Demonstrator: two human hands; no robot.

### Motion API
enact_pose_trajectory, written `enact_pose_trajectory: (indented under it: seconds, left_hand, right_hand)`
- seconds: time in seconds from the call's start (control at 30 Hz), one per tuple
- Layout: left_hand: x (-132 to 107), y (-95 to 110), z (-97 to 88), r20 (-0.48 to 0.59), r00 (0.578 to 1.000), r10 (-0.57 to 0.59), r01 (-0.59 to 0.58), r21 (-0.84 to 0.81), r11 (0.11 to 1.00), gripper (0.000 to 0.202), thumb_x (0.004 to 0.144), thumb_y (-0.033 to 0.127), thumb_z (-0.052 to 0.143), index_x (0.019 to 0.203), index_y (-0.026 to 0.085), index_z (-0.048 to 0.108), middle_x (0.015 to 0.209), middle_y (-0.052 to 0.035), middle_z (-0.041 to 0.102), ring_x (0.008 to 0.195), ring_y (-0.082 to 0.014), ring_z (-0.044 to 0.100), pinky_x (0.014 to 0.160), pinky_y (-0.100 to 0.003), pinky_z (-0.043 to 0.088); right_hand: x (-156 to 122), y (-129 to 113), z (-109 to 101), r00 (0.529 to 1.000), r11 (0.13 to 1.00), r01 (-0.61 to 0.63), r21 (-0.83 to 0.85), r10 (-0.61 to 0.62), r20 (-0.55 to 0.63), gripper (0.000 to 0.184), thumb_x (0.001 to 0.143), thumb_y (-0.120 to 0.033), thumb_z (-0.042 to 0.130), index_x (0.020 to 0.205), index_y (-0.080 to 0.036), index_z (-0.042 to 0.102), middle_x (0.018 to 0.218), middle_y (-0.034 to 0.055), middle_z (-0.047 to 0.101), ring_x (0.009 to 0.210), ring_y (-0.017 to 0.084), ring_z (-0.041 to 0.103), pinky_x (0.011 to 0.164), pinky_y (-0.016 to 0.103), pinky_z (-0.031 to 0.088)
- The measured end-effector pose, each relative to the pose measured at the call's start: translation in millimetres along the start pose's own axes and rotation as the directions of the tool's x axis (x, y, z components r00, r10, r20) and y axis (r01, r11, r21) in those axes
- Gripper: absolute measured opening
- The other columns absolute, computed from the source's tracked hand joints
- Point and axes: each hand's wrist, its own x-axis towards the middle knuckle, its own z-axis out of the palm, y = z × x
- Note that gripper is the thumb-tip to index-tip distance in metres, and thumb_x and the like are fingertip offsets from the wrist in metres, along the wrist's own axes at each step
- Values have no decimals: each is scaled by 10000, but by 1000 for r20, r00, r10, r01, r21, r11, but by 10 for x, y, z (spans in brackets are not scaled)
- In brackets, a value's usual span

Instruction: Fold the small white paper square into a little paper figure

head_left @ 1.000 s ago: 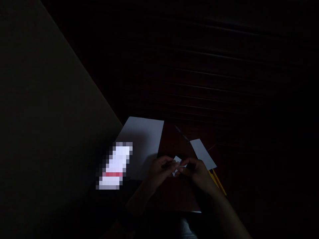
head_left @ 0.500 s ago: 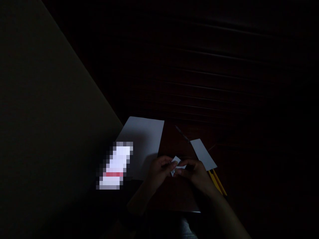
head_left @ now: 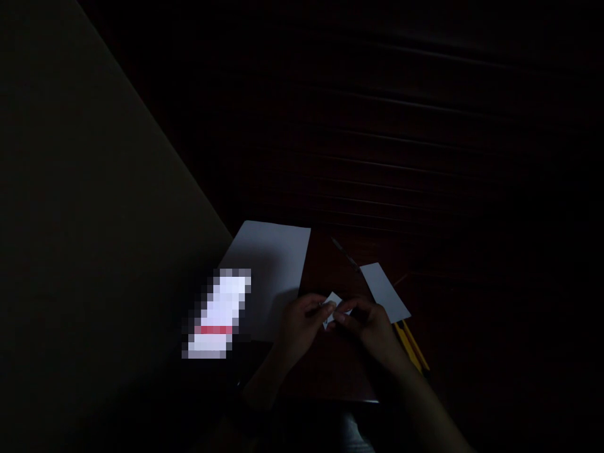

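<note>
white sheet (head_left: 271, 264) | paper strip (head_left: 384, 290) | yellow pencils (head_left: 416, 350) | pen (head_left: 344, 253) | dark table (head_left: 325, 374)

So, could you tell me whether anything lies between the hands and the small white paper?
Nothing visible does. The left hand and the right hand both pinch the small white paper directly at their fingertips. The large sheet lies to the left, the paper strip and yellow sticks to the right.

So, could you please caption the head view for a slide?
Left hand and right hand pinch a small white paper piece between a white sheet and a paper strip.
</note>
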Motion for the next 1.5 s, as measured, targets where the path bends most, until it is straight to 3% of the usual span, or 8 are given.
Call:
enact_pose_trajectory:
  seconds: [0.13,0.3,0.53,0.7,0.87,1.03,1.5]
  left_hand:
    - [-8,23,2,-23,999,24,-24,1,1000,222,772,346,617,884,157,654,852,-67,709,778,-193,661,646,-247,516]
    - [-45,57,22,110,993,-40,55,-141,988,323,736,298,662,1015,140,626,914,-89,701,811,-212,668,715,-301,540]
    - [-40,73,29,84,993,-82,99,-221,970,314,700,238,694,982,119,622,861,-92,705,786,-213,674,720,-323,552]
    - [-33,83,24,45,991,-125,132,-282,950,331,669,237,724,957,120,612,827,-78,709,744,-219,685,714,-346,563]
    - [-40,72,31,50,991,-121,130,-317,939,340,661,245,736,947,114,606,797,-73,711,728,-217,685,702,-349,566]
    - [-47,79,52,46,988,-147,154,-327,932,349,641,243,751,930,112,606,790,-74,713,707,-210,686,686,-336,568]
    - [-57,98,45,81,981,-175,193,-372,908,344,601,253,779,872,118,614,767,-71,718,706,-229,691,703,-372,566]
  right_hand:
    - [1,-10,-17,996,999,-31,-16,30,-84,164,726,-340,682,785,-190,651,849,39,687,823,212,620,748,312,449]
    - [4,22,-30,992,997,-39,-65,31,-126,146,735,-326,665,763,-184,652,814,45,686,792,212,619,731,315,448]
    - [19,41,-24,976,996,-56,67,68,-206,278,666,-334,730,872,-192,610,856,40,669,810,211,610,718,306,456]
    - [6,31,3,975,972,-126,199,158,-159,252,726,-402,677,826,-172,650,822,51,682,785,210,610,704,302,453]
    - [10,6,31,986,966,-107,237,133,-98,229,726,-386,683,781,-163,682,805,48,696,779,206,619,729,306,448]
    - [13,15,45,983,961,-98,257,134,-127,216,692,-374,712,722,-162,680,735,36,700,695,186,622,665,288,449]
    - [6,4,40,954,842,-215,495,290,-80,149,654,-306,741,660,-167,690,643,23,683,596,168,594,606,284,443]
